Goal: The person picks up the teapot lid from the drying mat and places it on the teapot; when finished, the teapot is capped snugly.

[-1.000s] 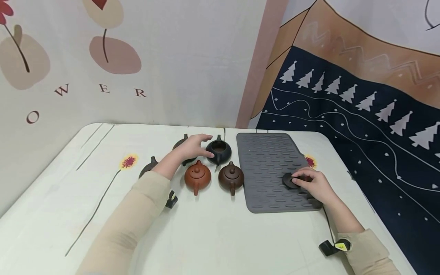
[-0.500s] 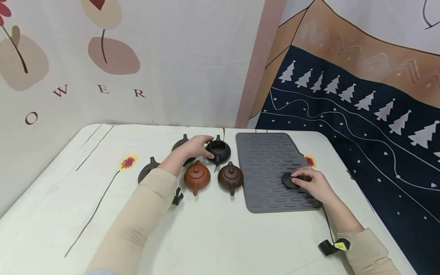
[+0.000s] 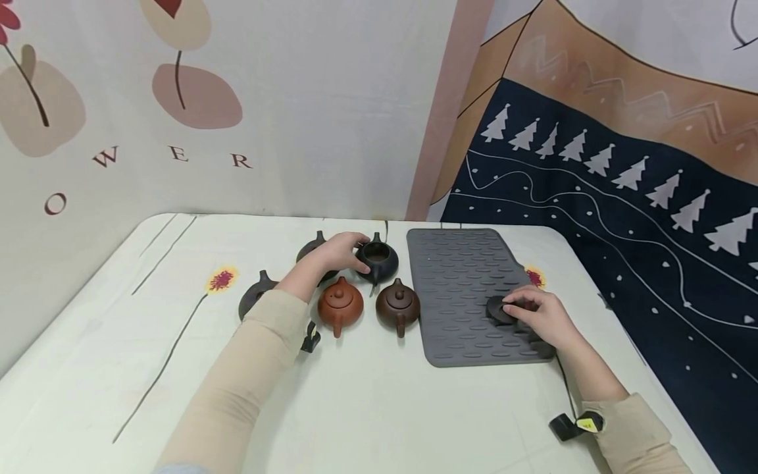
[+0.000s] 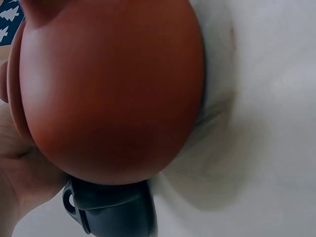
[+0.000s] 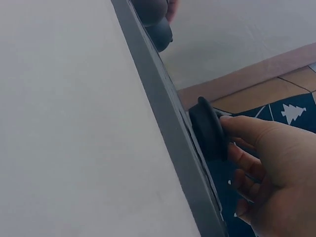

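My left hand (image 3: pixel 340 253) has its thumb and fingers round the left side of a lidless black teapot (image 3: pixel 381 262). In the left wrist view, the red-brown teapot (image 4: pixel 113 94) hides most of that hand. My right hand (image 3: pixel 541 316) pinches a dark teapot lid (image 3: pixel 499 311) by its knob, over the front right part of the grey ridged mat (image 3: pixel 456 296). The right wrist view has this lid (image 5: pixel 206 131) edge-on, close against the mat's surface, with thumb and fingertips at its knob.
In front of the black teapot are the red-brown teapot (image 3: pixel 340 304) and a dark brown teapot (image 3: pixel 398 306), both lidded. Two more dark teapots, one at the back (image 3: pixel 309 247) and one farther left (image 3: pixel 253 295), are partly hidden by the left arm.
My left forearm has shifted slightly right, and the left fingers have drawn in closer on the black teapot. The right hand and the lid have moved only a little; the lid's edge shows more.
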`<state>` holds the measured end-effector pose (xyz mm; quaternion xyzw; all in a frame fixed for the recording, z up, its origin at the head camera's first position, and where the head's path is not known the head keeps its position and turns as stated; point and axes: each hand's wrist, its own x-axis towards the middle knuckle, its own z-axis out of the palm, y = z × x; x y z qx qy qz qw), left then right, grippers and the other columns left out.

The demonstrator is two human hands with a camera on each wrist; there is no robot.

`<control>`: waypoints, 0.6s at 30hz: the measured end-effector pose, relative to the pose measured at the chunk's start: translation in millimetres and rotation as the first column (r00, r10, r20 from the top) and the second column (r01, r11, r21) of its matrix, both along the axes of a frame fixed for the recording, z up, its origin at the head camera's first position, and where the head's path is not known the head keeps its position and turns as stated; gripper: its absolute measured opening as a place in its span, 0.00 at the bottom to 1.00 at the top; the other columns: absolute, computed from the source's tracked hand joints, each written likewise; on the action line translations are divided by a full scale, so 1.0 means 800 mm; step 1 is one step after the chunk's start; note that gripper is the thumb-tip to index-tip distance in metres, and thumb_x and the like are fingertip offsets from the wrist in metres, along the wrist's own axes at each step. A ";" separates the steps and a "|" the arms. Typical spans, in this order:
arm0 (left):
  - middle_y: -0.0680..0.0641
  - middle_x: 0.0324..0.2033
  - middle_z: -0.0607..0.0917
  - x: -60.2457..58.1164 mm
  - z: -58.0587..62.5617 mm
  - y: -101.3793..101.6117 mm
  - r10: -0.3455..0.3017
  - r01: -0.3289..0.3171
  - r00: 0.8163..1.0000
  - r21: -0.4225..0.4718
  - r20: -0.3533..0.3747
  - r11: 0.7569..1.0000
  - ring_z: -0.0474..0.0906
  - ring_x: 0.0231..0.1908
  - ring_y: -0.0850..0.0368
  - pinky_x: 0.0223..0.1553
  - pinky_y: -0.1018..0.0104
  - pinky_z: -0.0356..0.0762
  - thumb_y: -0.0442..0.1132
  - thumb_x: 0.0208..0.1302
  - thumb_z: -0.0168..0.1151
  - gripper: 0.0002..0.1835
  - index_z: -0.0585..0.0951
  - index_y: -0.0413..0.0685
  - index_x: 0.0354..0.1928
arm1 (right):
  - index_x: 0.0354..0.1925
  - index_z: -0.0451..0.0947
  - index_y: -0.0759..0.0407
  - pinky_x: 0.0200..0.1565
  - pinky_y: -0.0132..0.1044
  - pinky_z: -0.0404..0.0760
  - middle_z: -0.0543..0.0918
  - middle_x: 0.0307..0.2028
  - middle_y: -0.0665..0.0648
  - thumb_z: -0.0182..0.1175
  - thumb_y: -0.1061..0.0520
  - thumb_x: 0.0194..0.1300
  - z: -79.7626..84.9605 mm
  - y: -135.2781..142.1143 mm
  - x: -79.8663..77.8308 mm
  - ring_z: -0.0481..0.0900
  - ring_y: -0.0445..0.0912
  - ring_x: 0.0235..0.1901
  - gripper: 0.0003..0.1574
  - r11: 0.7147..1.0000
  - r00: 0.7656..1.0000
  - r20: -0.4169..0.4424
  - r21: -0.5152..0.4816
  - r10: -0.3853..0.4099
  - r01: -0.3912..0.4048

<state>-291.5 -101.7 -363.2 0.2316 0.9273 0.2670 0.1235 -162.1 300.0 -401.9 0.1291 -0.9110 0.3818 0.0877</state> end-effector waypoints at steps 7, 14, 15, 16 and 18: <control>0.36 0.60 0.74 0.000 0.000 0.001 0.008 -0.008 1.000 0.005 0.010 1.000 0.67 0.61 0.42 0.62 0.52 0.63 0.38 0.54 0.72 0.38 0.67 0.34 0.66 | 0.38 0.84 0.60 0.33 0.31 0.70 0.81 0.40 0.56 0.66 0.60 0.61 0.016 -0.009 0.000 0.70 0.44 0.33 0.06 1.000 1.000 -0.028 -0.027 0.005 -0.006; 0.36 0.60 0.73 0.000 -0.001 0.000 0.015 -0.015 1.000 0.010 0.012 1.000 0.67 0.61 0.43 0.62 0.52 0.63 0.38 0.54 0.72 0.38 0.67 0.34 0.66 | 0.38 0.84 0.59 0.34 0.34 0.69 0.81 0.41 0.56 0.66 0.58 0.62 0.033 -0.028 -0.007 0.70 0.45 0.33 0.06 1.000 0.999 -0.045 -0.004 0.010 -0.010; 0.36 0.60 0.74 0.000 -0.001 0.000 0.015 -0.015 1.000 0.011 0.012 1.000 0.68 0.61 0.42 0.62 0.52 0.63 0.38 0.54 0.72 0.38 0.67 0.34 0.65 | 0.38 0.84 0.59 0.34 0.35 0.69 0.81 0.42 0.56 0.66 0.58 0.62 0.036 -0.031 -0.008 0.70 0.46 0.33 0.06 1.000 0.999 -0.051 -0.001 0.012 -0.012; 0.36 0.60 0.74 0.001 -0.001 0.000 0.016 -0.016 1.000 0.012 0.011 1.000 0.68 0.61 0.42 0.62 0.52 0.63 0.38 0.54 0.72 0.38 0.68 0.34 0.65 | 0.38 0.84 0.59 0.35 0.35 0.70 0.81 0.42 0.56 0.66 0.58 0.62 0.038 -0.034 -0.010 0.70 0.46 0.34 0.06 1.000 0.998 -0.055 0.000 0.014 -0.014; 0.36 0.60 0.74 0.001 0.000 0.000 0.018 -0.018 1.000 0.013 0.010 1.000 0.68 0.61 0.42 0.62 0.52 0.63 0.38 0.54 0.73 0.38 0.68 0.35 0.65 | 0.39 0.84 0.59 0.35 0.36 0.70 0.81 0.43 0.56 0.66 0.58 0.62 0.043 -0.040 -0.014 0.70 0.46 0.34 0.07 1.000 0.998 -0.060 -0.001 0.019 -0.019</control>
